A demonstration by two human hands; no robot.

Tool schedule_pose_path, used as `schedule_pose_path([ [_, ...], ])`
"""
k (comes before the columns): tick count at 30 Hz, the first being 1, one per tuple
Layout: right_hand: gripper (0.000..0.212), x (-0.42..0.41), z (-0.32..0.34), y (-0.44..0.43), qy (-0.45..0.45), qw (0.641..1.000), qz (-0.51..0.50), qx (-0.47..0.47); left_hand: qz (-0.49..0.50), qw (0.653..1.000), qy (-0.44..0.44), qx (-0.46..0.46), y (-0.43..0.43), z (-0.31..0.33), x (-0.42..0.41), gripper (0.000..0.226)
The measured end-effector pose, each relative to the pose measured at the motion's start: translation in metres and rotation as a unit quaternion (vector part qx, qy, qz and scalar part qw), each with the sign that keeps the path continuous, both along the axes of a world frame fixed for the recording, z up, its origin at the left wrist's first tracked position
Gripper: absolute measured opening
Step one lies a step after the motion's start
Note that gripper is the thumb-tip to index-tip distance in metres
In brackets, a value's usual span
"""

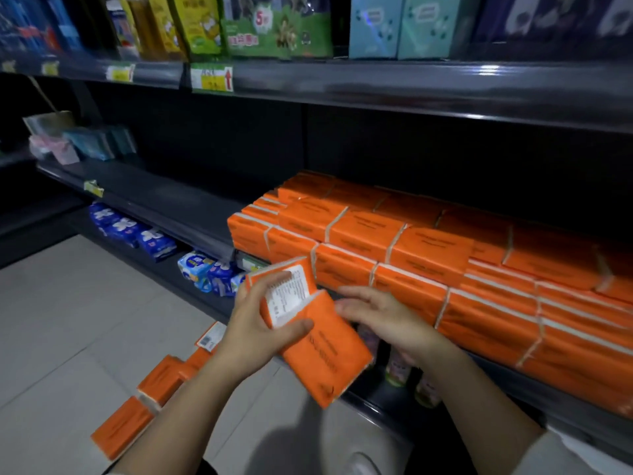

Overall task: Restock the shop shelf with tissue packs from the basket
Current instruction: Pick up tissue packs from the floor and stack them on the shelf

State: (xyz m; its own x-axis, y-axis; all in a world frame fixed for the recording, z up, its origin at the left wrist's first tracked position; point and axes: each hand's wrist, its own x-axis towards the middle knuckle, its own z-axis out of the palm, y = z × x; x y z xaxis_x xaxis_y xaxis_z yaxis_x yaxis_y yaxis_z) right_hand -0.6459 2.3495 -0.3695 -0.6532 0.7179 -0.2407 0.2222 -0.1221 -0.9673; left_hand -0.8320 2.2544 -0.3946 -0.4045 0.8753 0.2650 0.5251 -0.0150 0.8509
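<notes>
- Writing: big "5" on green bag [260,18], upper shelf, above the orange stack [428,255]; the rest of the bag's print is unreadable.
- Price tag [212,78], yellow-green with a red arrow, on the upper shelf lip above the stack's left end; digits blurred.
- Stack packs carry dark print lines, too blurred to read; pale bands wrap the bundles.
- Held tissue packs [325,351]: two orange packs, tilted, in front of the stack's left end. The upper one shows a white label with small print, illegible.
- Left hand [253,323] grips the held tissue packs from their left side, thumb across the lower pack's face, fingers curled over the upper pack.
- Right hand [380,317] just right of the packs, in front of the stack; fingers straight and loose, tips at the pack's right edge, contact unclear.
- Shelf board [154,197] runs open left of the stack up to pale packets [68,142] at the far end.
- Loose orange packs [164,378] on floor tiles, down-left of the stack; one shows a barcode sticker [207,341].
- Blue packs [150,241] on the lower shelf, below-left of the stack.
</notes>
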Motion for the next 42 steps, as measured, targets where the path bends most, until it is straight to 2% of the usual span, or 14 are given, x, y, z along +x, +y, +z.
schedule_pose_path([
  [2,0.036,0.003,-0.001,0.001,-0.054,0.996,0.068,0.022,-0.036,0.999,0.026,-0.013,0.001,-0.001,0.006,0.072],
  [5,0.051,0.004,-0.001,0.006,-0.057,0.996,0.054,0.036,-0.037,0.999,0.023,-0.005,0.006,0.000,0.011,0.068],
  [9,0.061,0.011,0.005,0.009,0.009,0.999,0.019,0.038,-0.001,0.996,-0.082,0.046,0.017,0.002,0.013,0.039],
  [11,0.064,0.019,0.010,0.010,0.068,0.997,-0.026,0.041,0.015,0.991,-0.121,0.060,0.022,0.003,0.014,0.037],
  [13,0.057,0.028,0.016,0.011,0.130,0.985,-0.108,0.046,0.009,0.988,-0.145,0.060,0.025,0.004,0.018,0.043],
  [15,0.040,0.038,0.020,0.014,0.155,0.963,-0.211,0.069,-0.010,0.985,-0.163,0.057,0.029,0.004,0.025,0.062],
  [18,0.027,0.055,0.020,0.022,0.179,0.909,-0.364,0.097,-0.030,0.978,-0.199,0.056,0.033,0.004,0.039,0.072],
  [24,0.026,0.095,0.030,0.022,0.261,0.793,-0.540,0.104,-0.052,0.971,-0.228,0.059,0.038,0.002,0.059,0.078],
  [26,0.028,0.109,0.030,0.025,0.271,0.752,-0.593,0.097,-0.054,0.970,-0.231,0.056,0.039,0.002,0.062,0.077],
  [28,0.030,0.121,0.028,0.029,0.260,0.725,-0.632,0.081,-0.055,0.970,-0.230,0.052,0.039,0.003,0.065,0.075],
  [33,0.032,0.136,0.013,0.038,0.188,0.740,-0.643,0.049,-0.065,0.971,-0.227,0.043,0.045,0.002,0.073,0.078],
  [42,0.046,0.154,-0.002,0.049,0.049,0.787,-0.608,0.091,-0.084,0.967,-0.235,0.045,0.054,-0.001,0.097,0.076],
])
